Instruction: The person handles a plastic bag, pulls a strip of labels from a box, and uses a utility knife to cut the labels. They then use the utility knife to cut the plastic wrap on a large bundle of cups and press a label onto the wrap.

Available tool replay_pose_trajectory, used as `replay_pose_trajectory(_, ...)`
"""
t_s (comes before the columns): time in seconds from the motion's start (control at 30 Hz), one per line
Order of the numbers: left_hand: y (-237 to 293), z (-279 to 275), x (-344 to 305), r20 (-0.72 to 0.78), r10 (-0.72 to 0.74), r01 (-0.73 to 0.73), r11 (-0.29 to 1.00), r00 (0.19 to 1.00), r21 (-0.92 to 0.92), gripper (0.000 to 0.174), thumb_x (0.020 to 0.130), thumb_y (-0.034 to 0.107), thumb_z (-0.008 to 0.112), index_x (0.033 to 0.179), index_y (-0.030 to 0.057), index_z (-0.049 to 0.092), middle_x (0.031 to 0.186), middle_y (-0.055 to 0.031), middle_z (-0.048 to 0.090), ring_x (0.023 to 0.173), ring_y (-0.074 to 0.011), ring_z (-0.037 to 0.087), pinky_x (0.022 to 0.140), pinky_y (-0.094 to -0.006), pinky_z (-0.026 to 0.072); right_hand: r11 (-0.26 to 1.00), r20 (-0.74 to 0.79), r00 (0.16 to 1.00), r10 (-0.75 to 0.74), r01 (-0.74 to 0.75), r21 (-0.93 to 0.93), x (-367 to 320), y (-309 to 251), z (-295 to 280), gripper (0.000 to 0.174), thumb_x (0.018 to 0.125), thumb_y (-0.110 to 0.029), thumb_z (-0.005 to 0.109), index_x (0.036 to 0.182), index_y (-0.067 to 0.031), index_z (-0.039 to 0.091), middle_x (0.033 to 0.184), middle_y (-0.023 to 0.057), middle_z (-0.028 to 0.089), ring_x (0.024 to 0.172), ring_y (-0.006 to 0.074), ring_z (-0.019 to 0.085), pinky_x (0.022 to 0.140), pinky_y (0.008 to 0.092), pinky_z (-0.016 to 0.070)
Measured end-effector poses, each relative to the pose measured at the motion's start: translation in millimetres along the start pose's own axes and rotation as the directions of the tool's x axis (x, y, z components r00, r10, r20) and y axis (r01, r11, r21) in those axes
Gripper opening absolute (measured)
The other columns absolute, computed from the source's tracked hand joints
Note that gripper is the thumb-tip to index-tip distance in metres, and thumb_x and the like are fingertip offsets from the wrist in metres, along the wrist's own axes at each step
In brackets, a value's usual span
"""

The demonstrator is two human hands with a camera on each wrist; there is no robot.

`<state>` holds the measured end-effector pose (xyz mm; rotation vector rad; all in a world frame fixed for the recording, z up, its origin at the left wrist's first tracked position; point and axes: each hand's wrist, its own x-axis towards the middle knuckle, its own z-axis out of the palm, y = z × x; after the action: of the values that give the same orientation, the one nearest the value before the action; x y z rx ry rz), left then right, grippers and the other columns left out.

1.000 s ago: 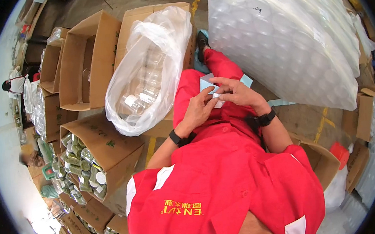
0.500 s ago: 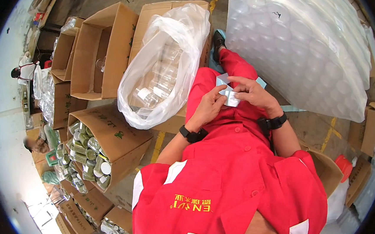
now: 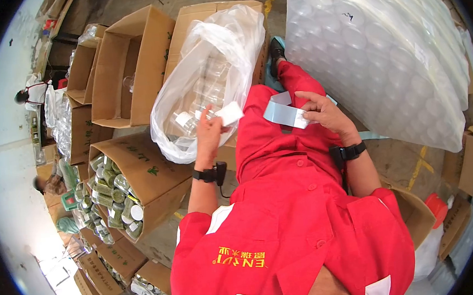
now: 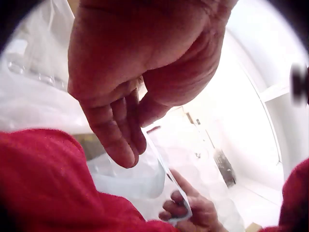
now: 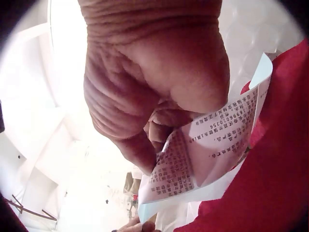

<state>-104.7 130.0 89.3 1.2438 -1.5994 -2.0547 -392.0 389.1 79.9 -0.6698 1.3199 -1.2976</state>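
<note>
In the head view, my left hand (image 3: 209, 135) pinches a small white piece (image 3: 230, 114) over the near edge of a clear plastic bag (image 3: 162, 111) that holds several clear bottles (image 3: 186, 121). Above my lap, my right hand (image 3: 327, 113) pinches a curled pale-blue and white strip (image 3: 282, 112) by its printed end. Seen from the right wrist, that hand (image 5: 154, 72) has thumb and fingers on a sheet with printed characters (image 5: 217, 140). The left wrist view shows my left hand (image 4: 140, 53) with its fingertips at the end of a thin white edge (image 4: 161, 159).
Open cardboard boxes (image 3: 157, 71) stand on the left, one with jars of green contents (image 3: 108, 192). A large bubbled plastic pack (image 3: 372, 56) fills the upper right. A red object (image 3: 437, 208) lies at lower right. Two people are at far left.
My hands were together above my lap. My left hand has moved left to the bag with the white piece, while my right hand stays with the strip, which hangs more unfolded.
</note>
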Motion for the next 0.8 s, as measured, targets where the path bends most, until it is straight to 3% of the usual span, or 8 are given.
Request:
replay_pose_trajectory(0.07, -14, -33, 19, -0.260, 0.260, -0.185, 0.942, 0.930, 0.280, 0.071, 0.092, -0.004, 0.052, 0.157, -0.0051, 0.026, 0.126, -0.0242, 0.068, 0.108, -0.0274, 0.069, 0.094, -0.0366, 0.0561, 1.000, -0.004, 1.000, 0.020, -0.020, -0.017, 3, 5, -1, 0.065, 0.093, 0.000, 0.067, 0.154, -0.0073, 0.045, 0.104, 0.0053, 0.073, 0.093, 0.0121, 0.068, 0.084, 0.0282, 0.0538)
replay_pose_trajectory(0.1, -13, -40, 25, -0.262, 0.263, -0.187, 0.941, 0.929, 0.281, 0.071, 0.092, -0.004, 0.052, 0.157, -0.0051, 0.026, 0.126, -0.0242, 0.068, 0.108, -0.0274, 0.069, 0.094, -0.0366, 0.0561, 0.998, 0.005, 0.999, 0.040, -0.041, 0.037, 3, 7, 1, 0.065, 0.094, 0.000, 0.067, 0.154, -0.0072, 0.045, 0.104, 0.0052, 0.073, 0.093, 0.0121, 0.067, 0.084, 0.0281, 0.0541)
replay_pose_trajectory(0.17, -11, -49, 39, -0.360, 0.405, -0.204, 0.852, 0.841, 0.483, 0.077, 0.085, -0.008, 0.048, 0.158, -0.0055, 0.024, 0.142, -0.0324, 0.056, 0.130, -0.0370, 0.058, 0.107, -0.0430, 0.0469, 0.994, 0.014, 0.998, 0.058, -0.059, 0.090, 4, 13, 2, 0.064, 0.094, 0.000, 0.066, 0.154, -0.0072, 0.045, 0.105, 0.0052, 0.073, 0.093, 0.0121, 0.067, 0.083, 0.0281, 0.0545)
replay_pose_trajectory(0.2, -15, -55, 48, -0.359, 0.407, -0.206, 0.851, 0.840, 0.483, 0.077, 0.085, -0.008, 0.048, 0.158, -0.0055, 0.024, 0.142, -0.0324, 0.056, 0.130, -0.0370, 0.058, 0.107, -0.0430, 0.0469, 0.994, 0.025, 0.998, 0.056, -0.058, 0.090, 5, 16, 3, 0.064, 0.094, 0.000, 0.066, 0.154, -0.0071, 0.045, 0.105, 0.0053, 0.073, 0.093, 0.0120, 0.067, 0.083, 0.0281, 0.0548)
replay_pose_trajectory(0.27, -25, -66, 70, -0.325, 0.533, -0.188, 0.697, 0.781, 0.692, 0.080, 0.082, -0.008, 0.047, 0.158, -0.0074, 0.022, 0.148, -0.0359, 0.048, 0.138, -0.0441, 0.050, 0.114, -0.0472, 0.0407, 0.995, 0.028, 0.998, 0.050, -0.052, 0.087, 7, 22, 3, 0.064, 0.094, 0.000, 0.066, 0.154, -0.0070, 0.045, 0.105, 0.0054, 0.073, 0.093, 0.0118, 0.067, 0.082, 0.0281, 0.0550)
replay_pose_trajectory(0.57, -38, -82, 118, -0.268, 0.612, -0.177, 0.568, 0.744, 0.804, 0.082, 0.079, -0.010, 0.046, 0.156, -0.0145, 0.019, 0.155, -0.0391, 0.035, 0.145, -0.0477, 0.039, 0.123, -0.0474, 0.0298, 0.989, 0.031, 0.995, 0.098, -0.101, 0.112, -1, 33, -4, 0.066, 0.092, 0.002, 0.066, 0.154, -0.0052, 0.044, 0.104, 0.0060, 0.072, 0.092, 0.0120, 0.067, 0.082, 0.0280, 0.0553)
replay_pose_trajectory(0.67, -30, -74, 118, -0.334, 0.525, -0.116, 0.650, 0.783, 0.751, 0.085, 0.078, -0.009, 0.048, 0.157, -0.0142, 0.018, 0.157, -0.0385, 0.033, 0.148, -0.0472, 0.034, 0.125, -0.0465, 0.0264, 0.987, 0.011, 0.993, 0.115, -0.116, 0.115, 0, 32, -3, 0.066, 0.092, 0.002, 0.066, 0.154, -0.0046, 0.044, 0.104, 0.0063, 0.072, 0.091, 0.0122, 0.067, 0.082, 0.0284, 0.0554)
replay_pose_trajectory(0.8, -41, -81, 135, -0.307, 0.545, -0.152, 0.642, 0.780, 0.752, 0.087, 0.077, -0.008, 0.050, 0.157, -0.0135, 0.016, 0.160, -0.0375, 0.028, 0.150, -0.0461, 0.030, 0.126, -0.0454, 0.0245, 0.981, 0.023, 0.993, 0.113, -0.115, 0.155, 2, 35, -4, 0.066, 0.092, 0.001, 0.066, 0.154, -0.0048, 0.044, 0.104, 0.0066, 0.072, 0.092, 0.0126, 0.067, 0.083, 0.0288, 0.0557)
